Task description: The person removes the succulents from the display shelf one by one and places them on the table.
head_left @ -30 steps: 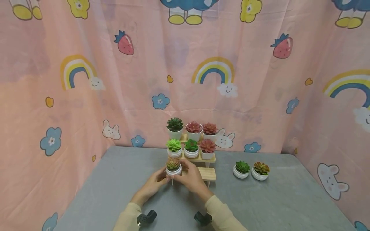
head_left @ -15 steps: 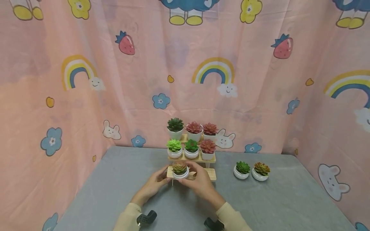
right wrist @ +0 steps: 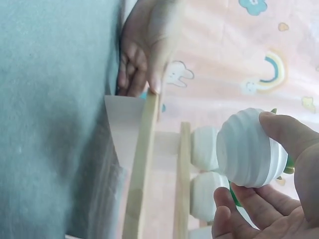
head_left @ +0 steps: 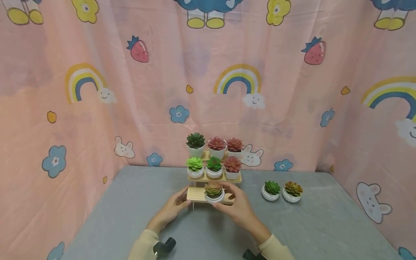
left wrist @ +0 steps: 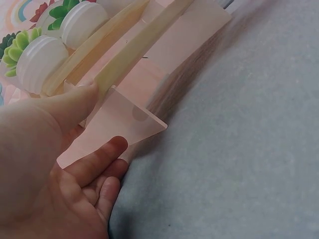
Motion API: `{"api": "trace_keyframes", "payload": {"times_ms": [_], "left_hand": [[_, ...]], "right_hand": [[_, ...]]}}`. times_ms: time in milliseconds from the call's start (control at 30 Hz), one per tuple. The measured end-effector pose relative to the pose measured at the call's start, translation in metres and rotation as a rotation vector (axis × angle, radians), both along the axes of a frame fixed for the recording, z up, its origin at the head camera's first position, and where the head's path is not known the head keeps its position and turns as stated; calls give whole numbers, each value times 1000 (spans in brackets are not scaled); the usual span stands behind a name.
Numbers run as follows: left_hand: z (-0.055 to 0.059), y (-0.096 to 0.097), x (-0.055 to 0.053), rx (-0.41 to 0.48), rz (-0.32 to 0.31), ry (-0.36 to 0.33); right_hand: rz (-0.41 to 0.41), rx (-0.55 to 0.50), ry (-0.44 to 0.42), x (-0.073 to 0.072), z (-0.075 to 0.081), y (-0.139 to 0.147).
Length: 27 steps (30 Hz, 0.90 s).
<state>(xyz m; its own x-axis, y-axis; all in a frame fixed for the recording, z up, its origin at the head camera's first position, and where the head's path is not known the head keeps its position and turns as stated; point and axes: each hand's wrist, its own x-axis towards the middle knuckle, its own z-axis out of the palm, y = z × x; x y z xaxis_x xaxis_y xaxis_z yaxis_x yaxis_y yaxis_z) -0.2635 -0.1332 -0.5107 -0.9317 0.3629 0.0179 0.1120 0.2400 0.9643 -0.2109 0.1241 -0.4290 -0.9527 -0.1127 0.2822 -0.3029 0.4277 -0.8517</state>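
The right hand (head_left: pixel 239 208) has its grip clamped on a pot (head_left: pixel 214 198) (brownish-green plant (head_left: pixel 213 188) inside), held just above the lowest shelf (head_left: pixel 196 195), apart from it. The left hand (head_left: pixel 170 209) grips that shelf's left end, thumb along its edge.

1. Held pot (right wrist: pixel 246 149): smooth, ribbed, low in sheen (ceramic or plastic, the views cannot settle it).
2. Plant (head_left: pixel 213 189): plastic-looking, matt leaves.
3. Shelf (head_left: pixel 195 195): smooth wood, faint grain, matt.
4. Leg (left wrist: pixel 114 117): flat, smooth, plastic-looking sheet.
5. Table (head_left: pixel 325 227): matt, faintly rough, cloth-like surface.
6. Curtain (head_left: pixel 149 97): creased cloth, slightly glossy.
7. Sleeve (head_left: pixel 142 246): matt cloth.
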Motion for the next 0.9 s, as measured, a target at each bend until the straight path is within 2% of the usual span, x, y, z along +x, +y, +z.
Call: {"api": "trace_keyframes", "payload": {"times_ms": [200, 467, 733, 900], "left_hand": [[0, 1, 2, -14, 9, -1], [1, 0, 2, -11, 14, -8], [-1, 0, 0, -18, 22, -12], [-2, 0, -1, -16, 9, -4]], "right_hand": [[-15, -11, 23, 4, 6, 17], [-103, 40, 64, 8, 15, 39], [-174, 76, 97, 2, 20, 69], [-236, 61, 50, -2, 21, 93]]}}
